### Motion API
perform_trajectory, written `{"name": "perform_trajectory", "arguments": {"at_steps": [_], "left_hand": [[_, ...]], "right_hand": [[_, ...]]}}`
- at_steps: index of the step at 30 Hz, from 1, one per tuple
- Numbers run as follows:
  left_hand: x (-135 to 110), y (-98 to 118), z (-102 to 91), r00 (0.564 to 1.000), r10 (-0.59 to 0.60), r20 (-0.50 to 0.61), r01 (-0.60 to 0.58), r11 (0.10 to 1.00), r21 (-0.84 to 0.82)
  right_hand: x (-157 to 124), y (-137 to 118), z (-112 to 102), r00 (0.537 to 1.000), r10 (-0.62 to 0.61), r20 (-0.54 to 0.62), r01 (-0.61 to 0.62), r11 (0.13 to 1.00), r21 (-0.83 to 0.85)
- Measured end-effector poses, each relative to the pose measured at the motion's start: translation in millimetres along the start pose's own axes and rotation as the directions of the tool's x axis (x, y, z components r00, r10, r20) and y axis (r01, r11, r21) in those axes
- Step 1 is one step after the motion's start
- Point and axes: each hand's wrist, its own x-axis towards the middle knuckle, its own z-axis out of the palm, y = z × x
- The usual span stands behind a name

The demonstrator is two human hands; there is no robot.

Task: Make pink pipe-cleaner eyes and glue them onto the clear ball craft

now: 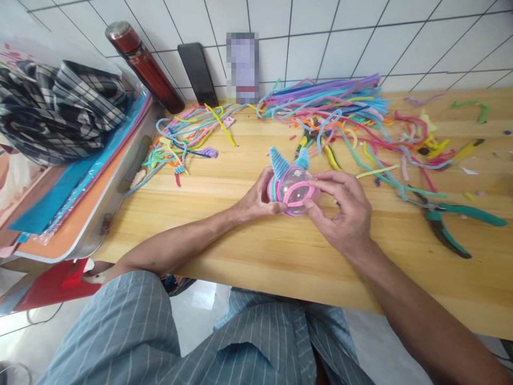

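A clear plastic ball (297, 175) wrapped with coloured pipe cleaners is held above the wooden table. Two light-blue pipe-cleaner ears (278, 163) stick up from its top. My left hand (264, 199) wraps round the ball's left side, with the thumb low at its front. Across the clear front lies a pink pipe-cleaner loop (298, 203), bent into a pointed oval. My right hand (345, 207) pinches the right end of this loop between thumb and fingers, against the ball. The ball's back is hidden.
Bundled pipe cleaners (328, 99) and loose scraps lie along the tiled wall. Green-handled pliers (441, 211) rest at right, near yellow-black handles (332, 159). A red thermos (144, 67), a dark phone (198, 74) and a blurred-out screen (242, 67) stand behind. Plaid cloth (68, 107) tops a case at left.
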Motion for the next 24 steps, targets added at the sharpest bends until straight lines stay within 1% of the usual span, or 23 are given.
{"name": "perform_trajectory", "arguments": {"at_steps": [6,12,19,24], "left_hand": [[-0.4,2.3,0.9,1.0,0.005,0.002,-0.005,1.0,-0.014],[-0.3,0.1,0.3,1.0,0.007,0.014,-0.008,1.0,0.02],[-0.7,-1.7,1.0,1.0,0.018,-0.014,-0.017,1.0,0.026],[-0.2,-0.2,0.4,1.0,0.011,-0.001,-0.011,1.0,0.027]], "right_hand": [[-1.7,-0.1,-0.1,1.0,0.021,0.012,-0.021,1.0,-0.01],[-1.1,0.4,-0.9,1.0,0.0,0.018,0.0,0.999,-0.034],[0.0,-1.6,0.5,1.0,-0.007,-0.008,0.007,1.0,-0.011],[-0.1,0.2,-0.4,1.0,-0.005,0.012,0.005,1.0,-0.024]]}}
